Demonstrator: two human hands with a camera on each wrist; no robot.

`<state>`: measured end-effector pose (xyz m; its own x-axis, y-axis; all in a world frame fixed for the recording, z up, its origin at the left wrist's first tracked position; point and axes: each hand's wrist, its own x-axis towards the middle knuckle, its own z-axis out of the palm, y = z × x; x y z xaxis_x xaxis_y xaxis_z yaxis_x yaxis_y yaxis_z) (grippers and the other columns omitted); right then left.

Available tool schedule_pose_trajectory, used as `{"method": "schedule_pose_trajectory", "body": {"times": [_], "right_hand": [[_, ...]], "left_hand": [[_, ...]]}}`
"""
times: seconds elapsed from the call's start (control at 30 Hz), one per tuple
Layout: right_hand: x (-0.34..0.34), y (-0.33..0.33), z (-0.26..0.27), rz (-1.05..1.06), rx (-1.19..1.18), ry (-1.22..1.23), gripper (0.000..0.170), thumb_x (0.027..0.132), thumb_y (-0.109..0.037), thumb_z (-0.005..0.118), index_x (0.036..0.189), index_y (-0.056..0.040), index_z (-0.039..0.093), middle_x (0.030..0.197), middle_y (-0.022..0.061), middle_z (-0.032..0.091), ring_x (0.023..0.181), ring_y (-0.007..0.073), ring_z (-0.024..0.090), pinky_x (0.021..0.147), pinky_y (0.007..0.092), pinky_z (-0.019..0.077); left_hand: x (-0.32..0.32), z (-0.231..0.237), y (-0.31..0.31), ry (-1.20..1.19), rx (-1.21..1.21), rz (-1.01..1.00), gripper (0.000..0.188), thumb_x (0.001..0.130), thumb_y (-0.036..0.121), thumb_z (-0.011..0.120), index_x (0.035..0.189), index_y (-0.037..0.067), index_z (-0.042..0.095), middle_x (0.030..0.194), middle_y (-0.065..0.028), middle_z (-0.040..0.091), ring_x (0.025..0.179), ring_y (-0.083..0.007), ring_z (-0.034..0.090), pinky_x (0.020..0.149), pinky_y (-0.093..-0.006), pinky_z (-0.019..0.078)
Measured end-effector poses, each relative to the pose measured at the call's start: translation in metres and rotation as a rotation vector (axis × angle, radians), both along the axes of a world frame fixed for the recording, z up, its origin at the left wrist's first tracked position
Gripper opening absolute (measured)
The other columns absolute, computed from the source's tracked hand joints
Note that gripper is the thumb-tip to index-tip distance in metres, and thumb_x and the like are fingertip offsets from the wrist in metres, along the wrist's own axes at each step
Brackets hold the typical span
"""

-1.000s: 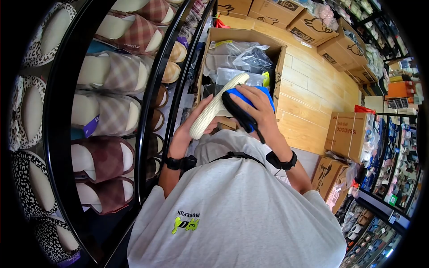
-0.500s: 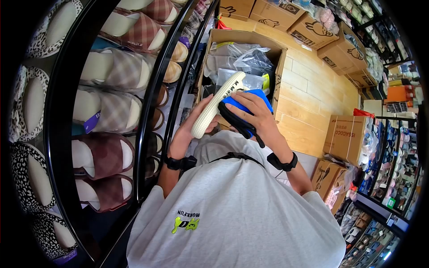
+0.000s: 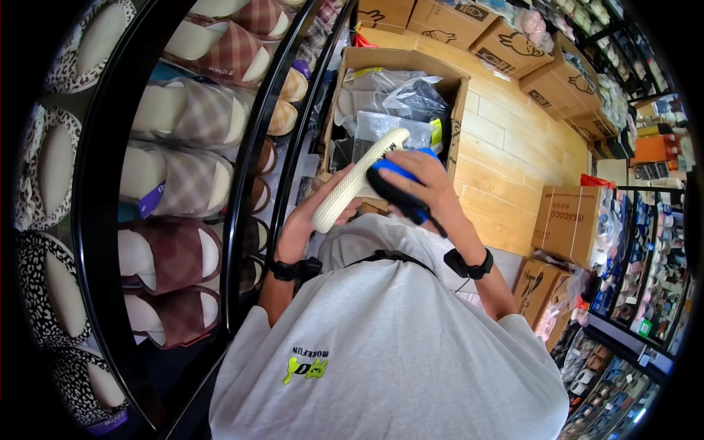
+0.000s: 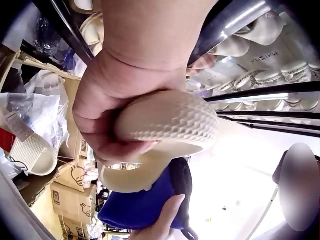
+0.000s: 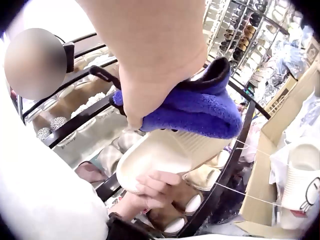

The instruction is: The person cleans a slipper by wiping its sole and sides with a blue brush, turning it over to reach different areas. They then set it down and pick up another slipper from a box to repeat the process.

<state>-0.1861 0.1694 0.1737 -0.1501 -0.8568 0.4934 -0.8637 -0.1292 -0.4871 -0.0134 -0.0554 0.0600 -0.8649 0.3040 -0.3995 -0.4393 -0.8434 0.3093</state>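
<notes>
A cream slide slipper [image 3: 346,192] with a woven-textured side and black lettering is held on edge in front of the person's waist. My left hand [image 3: 309,211] grips it near its lower end, with fingers [image 5: 159,186] wrapped over the footbed side. A fleecy blue cloth [image 5: 200,112] with black trim and a black loop is gathered in my right hand [image 3: 433,192]. In the right wrist view this cloth lies against the slipper's strap. Only the thumb and part of the right hand [image 4: 162,222] show in the left wrist view, below the slipper.
An open cardboard box [image 3: 460,121] of bagged slippers stands just beyond the hands. Close on the left runs a black-framed rack [image 3: 233,220] with several plaid slippers [image 3: 180,114]. More cardboard boxes [image 3: 568,220] line the wooden floor [image 3: 491,139], with stocked shelves at the far right.
The right hand and blue cloth shift a little to and fro along the slipper's strap, covering more of the lettering now than half a second ago. The left hand keeps its hold, tilting the slipper slightly.
</notes>
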Motion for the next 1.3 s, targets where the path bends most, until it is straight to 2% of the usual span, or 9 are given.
{"method": "schedule_pose_trajectory", "body": {"times": [0.13,0.27,0.4,0.5,0.73,0.87,1.07,1.2,1.3], "right_hand": [[0.001,-0.001,-0.002,-0.202,-0.027,-0.022,0.063,0.086,-0.022,0.089,0.147,-0.0176,0.073,0.150,0.0169,0.066,0.135,0.0409,0.063,0.116,0.0509,0.0487],[0.017,0.004,0.010,-0.037,0.034,0.130,0.058,0.090,-0.014,0.069,0.148,-0.0212,0.073,0.155,0.0120,0.064,0.141,0.0363,0.061,0.121,0.0507,0.0456],[0.012,0.008,0.003,0.084,0.082,0.211,0.061,0.088,-0.014,0.075,0.149,-0.0209,0.072,0.156,0.0134,0.064,0.142,0.0369,0.061,0.122,0.0512,0.0448],[0.003,-0.001,-0.002,-0.136,-0.068,-0.043,0.064,0.089,-0.022,0.086,0.151,-0.0193,0.070,0.153,0.0151,0.065,0.139,0.0399,0.062,0.119,0.0509,0.0455],[0.023,-0.004,0.008,-0.003,0.021,0.115,0.061,0.090,-0.018,0.070,0.152,-0.0205,0.069,0.155,0.0129,0.063,0.143,0.0375,0.059,0.122,0.0526,0.0434],[0.009,-0.004,0.003,0.098,0.048,0.054,0.058,0.092,-0.019,0.070,0.150,-0.0189,0.070,0.155,0.0136,0.064,0.143,0.0364,0.060,0.122,0.0551,0.0427],[0.012,-0.015,0.013,-0.184,0.049,0.002,0.063,0.089,-0.023,0.074,0.152,-0.0170,0.068,0.156,0.0150,0.062,0.143,0.0394,0.059,0.123,0.0551,0.0419],[0.027,-0.014,0.018,0.023,0.065,0.149,0.064,0.089,-0.017,0.073,0.152,-0.0211,0.068,0.158,0.0128,0.062,0.146,0.0348,0.058,0.124,0.0549,0.0420],[0.013,-0.012,0.015,-0.004,0.018,0.107,0.061,0.091,-0.021,0.076,0.151,-0.0200,0.069,0.157,0.0128,0.063,0.144,0.0346,0.060,0.124,0.0545,0.0420]], "left_hand": [[0.001,0.001,0.001,0.071,0.100,-0.076,0.072,0.115,0.069,0.035,0.131,0.005,0.064,0.068,-0.0017,0.047,0.045,-0.0133,0.048,0.036,-0.0258,0.0385],[0.000,0.003,0.003,0.094,0.160,-0.052,0.073,0.116,0.069,0.035,0.134,0.004,0.063,0.068,-0.0018,0.047,0.045,-0.0143,0.048,0.036,-0.0259,0.0392],[0.006,0.000,0.001,0.055,-0.013,-0.061,0.071,0.116,0.069,0.035,0.139,0.007,0.061,0.072,-0.0049,0.048,0.047,-0.0165,0.049,0.038,-0.0282,0.0430],[0.002,-0.005,0.003,0.088,0.297,-0.119,0.074,0.115,0.070,0.034,0.135,0.004,0.062,0.071,-0.0060,0.048,0.046,-0.0172,0.050,0.039,-0.0296,0.0439],[-0.002,0.008,0.007,0.010,0.106,-0.041,0.071,0.113,0.072,0.038,0.107,0.006,0.065,0.069,-0.0058,0.049,0.045,-0.0183,0.050,0.039,-0.0309,0.0434],[0.000,0.009,0.009,0.024,0.073,-0.049,0.074,0.114,0.071,0.038,0.112,0.003,0.066,0.067,-0.0038,0.048,0.044,-0.0171,0.049,0.038,-0.0296,0.0425],[-0.002,0.023,0.008,-0.006,-0.012,-0.086,0.073,0.115,0.070,0.036,0.110,0.003,0.067,0.068,-0.0026,0.052,0.044,-0.0135,0.052,0.037,-0.0274,0.0415],[0.001,0.017,0.006,0.137,-0.178,-0.065,0.068,0.115,0.067,0.041,0.101,0.008,0.070,0.067,-0.0026,0.058,0.044,-0.0118,0.056,0.037,-0.0269,0.0416],[0.001,0.014,0.001,0.097,-0.048,-0.094,0.069,0.116,0.067,0.038,0.116,0.004,0.065,0.070,-0.0039,0.054,0.045,-0.0144,0.053,0.037,-0.0284,0.0434]]}}
